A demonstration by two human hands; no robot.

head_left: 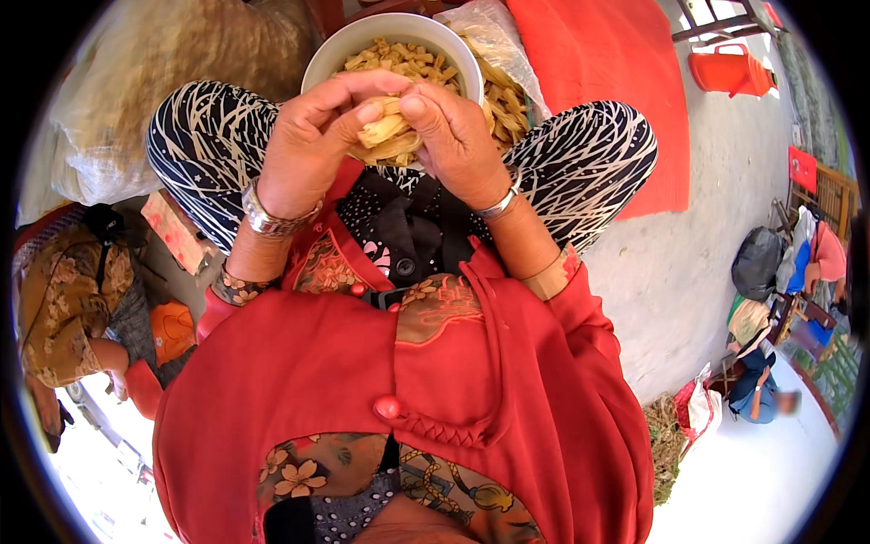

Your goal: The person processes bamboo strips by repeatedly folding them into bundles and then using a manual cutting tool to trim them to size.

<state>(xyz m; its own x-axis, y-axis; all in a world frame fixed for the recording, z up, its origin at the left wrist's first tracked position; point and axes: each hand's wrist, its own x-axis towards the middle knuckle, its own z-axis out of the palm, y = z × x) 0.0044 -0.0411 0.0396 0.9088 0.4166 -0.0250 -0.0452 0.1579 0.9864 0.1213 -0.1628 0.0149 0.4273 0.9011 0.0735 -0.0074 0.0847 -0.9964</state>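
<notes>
Above my lap, both hands meet over a white basin [314, 72]. My left hand [306, 140] pinches a bundle of pale yellow dried strips [385, 130] between thumb and fingers. From the other side, my right hand [459, 138] is closed on the same bundle, its thumb pressed toward the top. Short yellow-brown pieces [408, 60] fill much of the basin. To its right, longer strips of similar colour [506, 102] lie on clear plastic [500, 41]. My fingers hide part of the bundle and the near rim of the basin.
A large, full, translucent sack [172, 82] stands at the left. Red cloth [598, 91] covers the floor at the right, with an orange-red plastic container [729, 72] beyond. People sit at the left [68, 308] and far right [761, 394], near a black bag [758, 263].
</notes>
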